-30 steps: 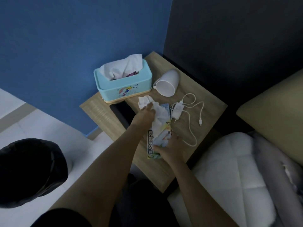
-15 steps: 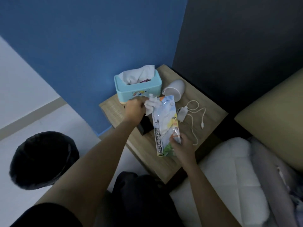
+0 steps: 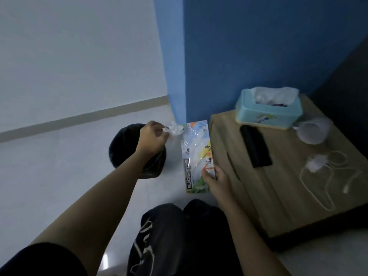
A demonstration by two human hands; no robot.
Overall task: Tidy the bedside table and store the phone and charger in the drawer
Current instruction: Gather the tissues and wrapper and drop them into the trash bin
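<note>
My left hand pinches a crumpled white tissue above the black bin on the floor. My right hand grips the lower edge of a scissors package, held off the table's left side. On the wooden bedside table lies a black phone, face down or dark. A white charger with its looped cable rests to the right of the phone. No drawer is visible from this angle.
A teal tissue box stands at the table's back. A white cup lies on its side beside it. A blue wall corner rises behind the bin. My dark-trousered knees are below.
Both hands swung left off the table, carrying the tissue and the scissors package toward the bin. The view turned left, so the table now sits at the right.
</note>
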